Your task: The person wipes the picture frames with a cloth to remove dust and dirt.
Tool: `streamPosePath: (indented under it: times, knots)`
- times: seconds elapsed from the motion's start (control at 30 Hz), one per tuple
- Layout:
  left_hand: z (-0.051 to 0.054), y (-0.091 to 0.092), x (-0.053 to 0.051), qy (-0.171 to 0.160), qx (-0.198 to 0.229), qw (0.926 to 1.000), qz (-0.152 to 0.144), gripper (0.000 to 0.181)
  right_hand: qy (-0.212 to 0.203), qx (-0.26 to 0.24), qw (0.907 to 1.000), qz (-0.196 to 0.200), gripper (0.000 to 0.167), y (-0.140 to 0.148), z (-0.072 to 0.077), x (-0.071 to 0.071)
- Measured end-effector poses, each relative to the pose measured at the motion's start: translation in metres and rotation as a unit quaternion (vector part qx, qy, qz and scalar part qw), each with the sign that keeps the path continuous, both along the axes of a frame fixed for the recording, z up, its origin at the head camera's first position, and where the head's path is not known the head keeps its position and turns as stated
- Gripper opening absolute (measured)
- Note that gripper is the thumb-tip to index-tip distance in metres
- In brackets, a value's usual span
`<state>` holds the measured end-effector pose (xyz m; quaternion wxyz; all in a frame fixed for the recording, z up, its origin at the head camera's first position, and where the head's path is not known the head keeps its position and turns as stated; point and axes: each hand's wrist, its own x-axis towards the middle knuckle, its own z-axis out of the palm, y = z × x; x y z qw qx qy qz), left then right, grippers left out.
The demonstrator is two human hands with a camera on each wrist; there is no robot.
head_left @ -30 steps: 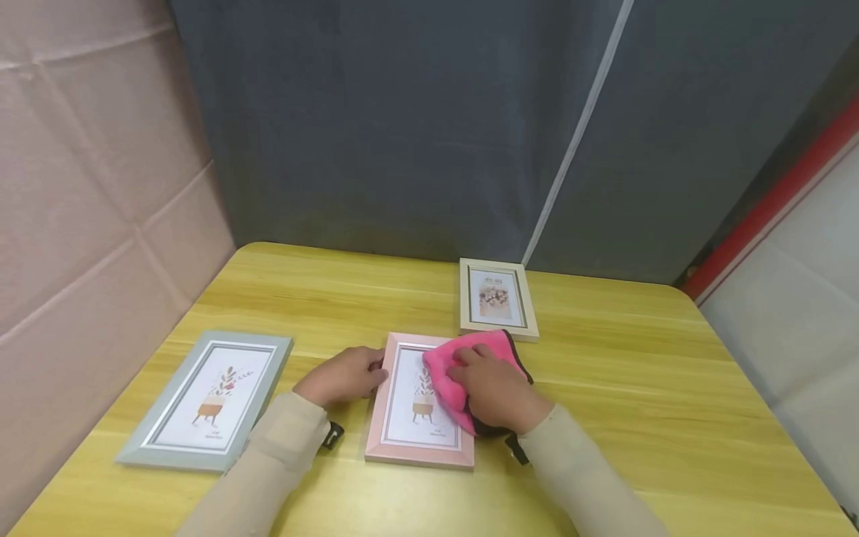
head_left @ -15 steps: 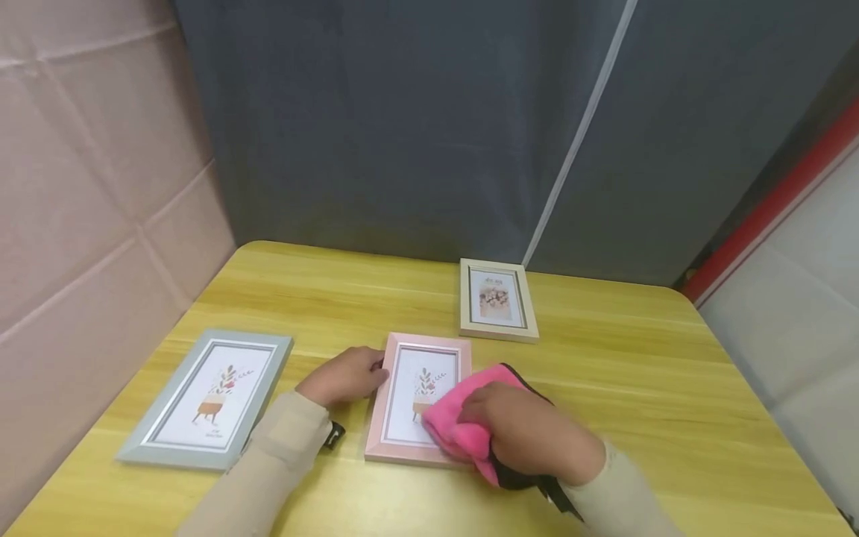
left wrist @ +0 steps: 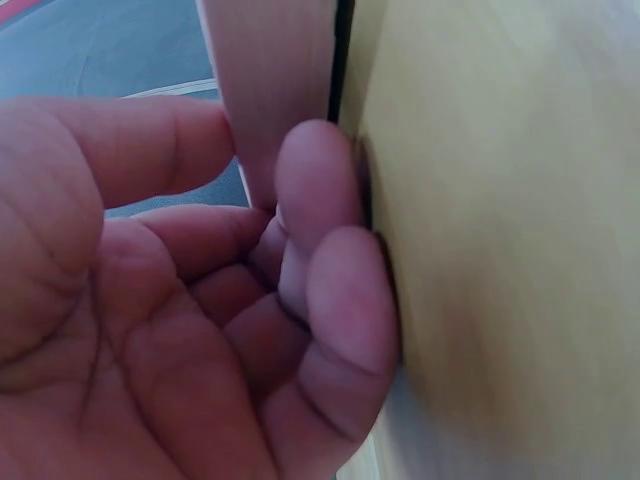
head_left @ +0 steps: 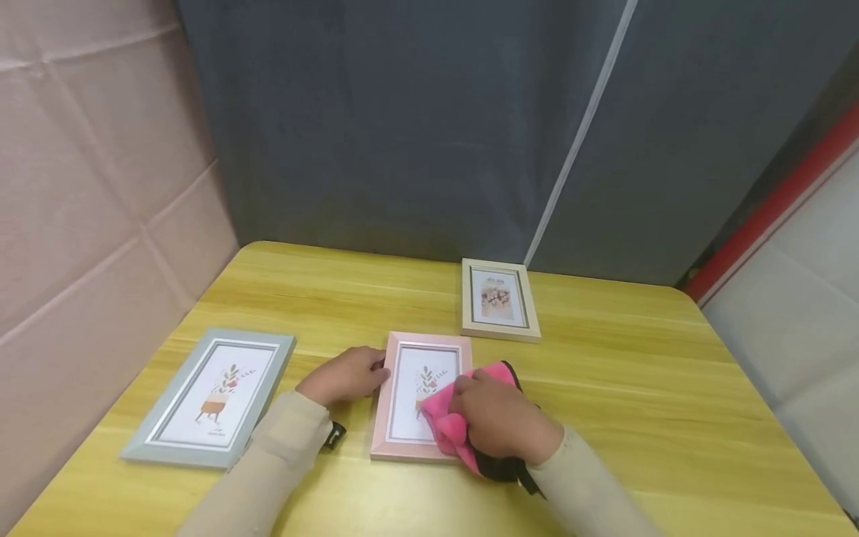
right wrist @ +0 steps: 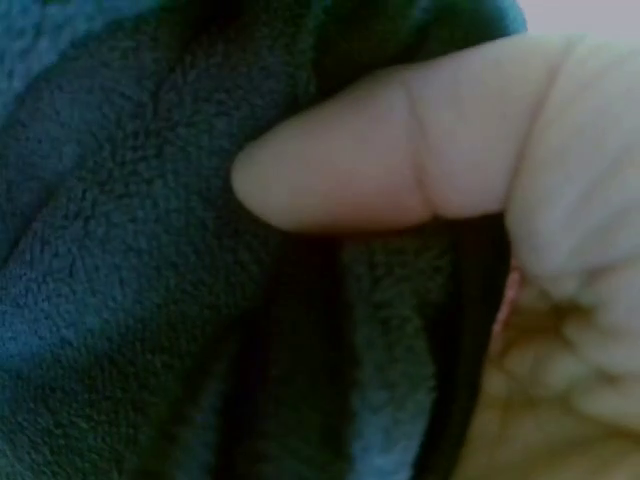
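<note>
A pink picture frame [head_left: 380, 425] lies face up on the table, a potted-plant print behind its pane. At its left edge, my left hand [head_left: 345, 374] holds the frame between thumb and fingers; the left wrist view shows the thumb against the pink side [left wrist: 275, 85] and other fingers curled by the tabletop. My right hand [head_left: 503, 418] grips a bunched pink cloth [head_left: 446, 425] with a dark underside and presses it over the frame's lower right part, hiding that corner. In the right wrist view, the thumb lies across the cloth's dark fleecy side [right wrist: 120, 260].
A grey-green picture frame [head_left: 156, 403] lies at the left, close to the left sleeve. Behind the pink frame, a cream picture frame [head_left: 532, 306] lies near the back edge of the yellow wooden table [head_left: 637, 358]. A dark grey partition [head_left: 376, 134] stands behind.
My right hand and the cloth have swept from the frame's upper right down to its lower right, then slightly back up and left. The left hand stays at the frame's left edge.
</note>
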<state>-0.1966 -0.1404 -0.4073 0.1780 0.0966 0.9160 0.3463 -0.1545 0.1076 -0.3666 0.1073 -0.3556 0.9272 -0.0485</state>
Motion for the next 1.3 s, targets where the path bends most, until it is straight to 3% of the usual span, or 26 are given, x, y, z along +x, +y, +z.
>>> streamPosePath:
  times: [0.13, 0.3, 0.43, 0.57, 0.73, 0.8, 0.93, 1.07, 1.3]
  knots:
    - [0.000, 0.000, -0.001, 0.003, -0.006, 1.0000, -0.004, 0.016, -0.023, 0.010, 0.9987, -0.044, 0.015, -0.004, -0.001, -0.022]
    - [0.001, 0.000, -0.002, -0.006, -0.008, 0.9999, 0.002, 0.015, -0.017, 0.018, 0.9960, -0.086, 0.012, -0.008, -0.005, -0.047]
    - [0.003, 0.001, -0.001, -0.012, -0.006, 0.9999, 0.005, 0.013, -0.002, 0.021, 0.9958, -0.089, 0.020, -0.007, -0.009, -0.057]
    - [0.004, 0.002, 0.000, -0.012, -0.003, 0.9999, 0.009, 0.014, 0.000, -0.001, 0.9975, -0.071, 0.030, 0.000, -0.006, -0.047]
    - [0.004, 0.001, -0.001, -0.008, -0.001, 0.9999, 0.010, 0.015, -0.006, -0.060, 0.9982, 0.003, 0.022, 0.010, 0.005, -0.013]
    - [0.004, 0.001, -0.001, -0.006, -0.003, 0.9999, 0.010, 0.015, -0.004, -0.060, 0.9972, 0.045, 0.025, 0.011, 0.007, 0.002]
    - [0.003, 0.002, 0.000, -0.001, -0.011, 0.9999, 0.010, 0.017, 0.016, -0.031, 0.9957, 0.086, 0.021, 0.008, 0.007, 0.023]
    - [0.002, 0.003, -0.001, 0.006, -0.019, 0.9998, 0.001, 0.024, 0.028, -0.025, 0.9970, 0.068, 0.015, 0.002, -0.003, 0.017]
    - [0.001, 0.002, -0.001, 0.007, -0.018, 0.9998, -0.006, 0.023, 0.008, -0.017, 0.9996, -0.022, 0.015, -0.004, -0.010, -0.018]
